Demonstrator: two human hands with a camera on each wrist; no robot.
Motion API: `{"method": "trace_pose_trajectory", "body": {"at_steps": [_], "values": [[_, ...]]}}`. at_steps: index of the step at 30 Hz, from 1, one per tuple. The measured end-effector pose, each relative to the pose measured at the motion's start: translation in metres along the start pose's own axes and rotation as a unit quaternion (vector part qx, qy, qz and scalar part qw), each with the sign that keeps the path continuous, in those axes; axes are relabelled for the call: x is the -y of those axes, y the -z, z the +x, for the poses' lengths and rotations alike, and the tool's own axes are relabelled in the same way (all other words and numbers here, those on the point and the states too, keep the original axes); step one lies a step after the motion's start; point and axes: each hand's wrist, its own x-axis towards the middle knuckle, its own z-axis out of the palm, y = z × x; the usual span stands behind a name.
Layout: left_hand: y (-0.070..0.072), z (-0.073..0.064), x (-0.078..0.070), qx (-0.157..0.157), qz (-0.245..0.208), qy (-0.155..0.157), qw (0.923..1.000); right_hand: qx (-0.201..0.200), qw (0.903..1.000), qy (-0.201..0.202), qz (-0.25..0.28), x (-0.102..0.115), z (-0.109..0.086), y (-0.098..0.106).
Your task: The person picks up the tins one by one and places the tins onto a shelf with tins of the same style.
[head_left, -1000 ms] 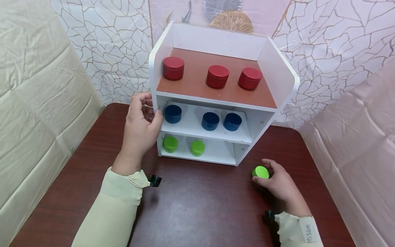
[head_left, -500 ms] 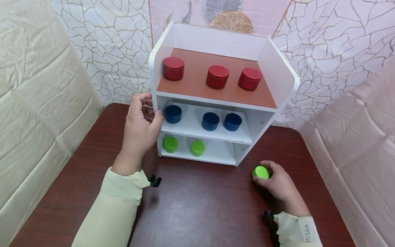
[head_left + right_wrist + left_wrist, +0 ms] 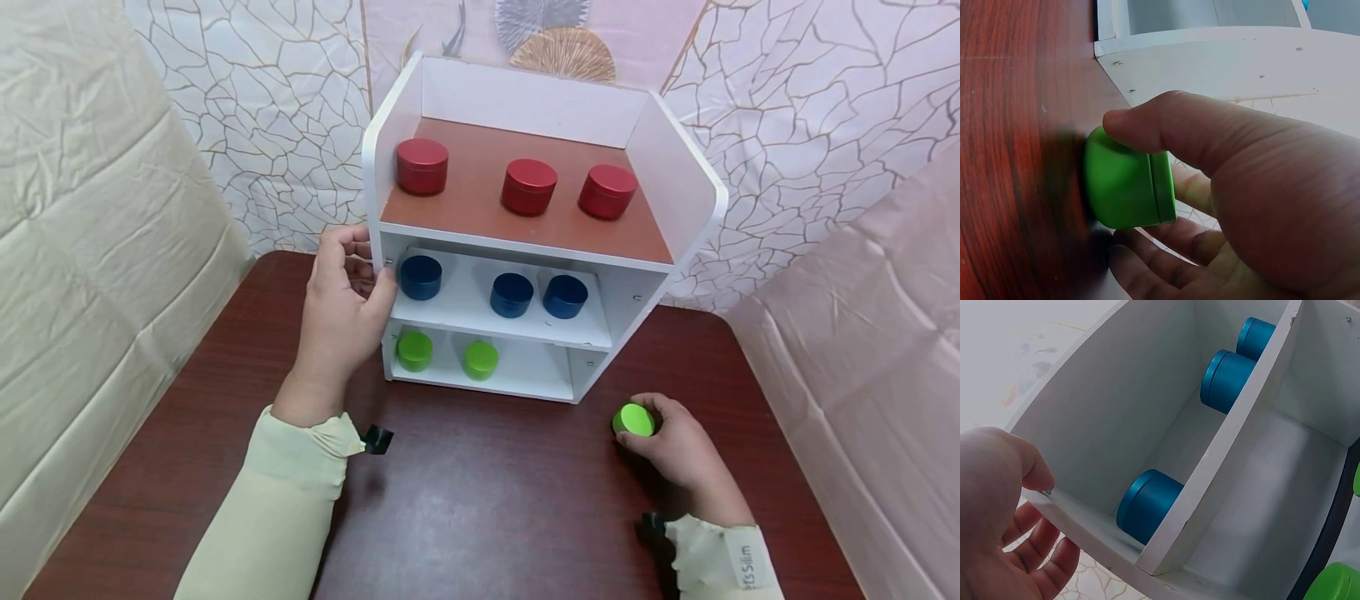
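A white shelf unit (image 3: 525,237) stands on the dark wooden table, and my left hand (image 3: 337,296) grips its left side panel, thumb in front and fingers round the outside. In the left wrist view the thumb (image 3: 1036,467) lies over the panel edge close to a blue tin (image 3: 1150,506). To the right of the unit, my right hand (image 3: 678,437) holds a round green tin (image 3: 633,419) between thumb and fingers. The right wrist view shows this green tin (image 3: 1124,181) low at the tabletop, its lid side toward the palm.
On the brown top shelf sit three red tins (image 3: 528,186). The middle shelf holds three blue tins (image 3: 512,295). Two green tins (image 3: 481,359) stand at the left and middle of the bottom shelf. Padded fabric walls (image 3: 862,275) flank the table (image 3: 487,492).
My right hand's fingers have shifted slightly closer round the green tin, and the right wrist has moved a little left. My left hand and the shelf unit stay put.
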Motion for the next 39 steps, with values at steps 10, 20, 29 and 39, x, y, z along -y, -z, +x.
{"method": "trace_pose_trajectory", "body": {"at_steps": [10,20,29,39], "values": [[0.000,-0.001,0.000,0.000,0.003,0.000,1.0000,-0.006,0.9999,0.010,0.001,0.001,-0.001,-0.003],[0.000,-0.001,0.000,0.001,0.003,0.001,1.0000,-0.011,0.9997,0.024,0.002,0.009,-0.005,-0.003],[0.000,0.000,-0.001,0.000,0.001,-0.003,1.0000,-0.025,0.9985,0.049,-0.005,0.026,-0.015,0.004],[0.000,0.000,0.000,-0.002,-0.006,0.001,1.0000,-0.046,0.9953,0.084,-0.013,0.048,-0.027,0.008]]}}
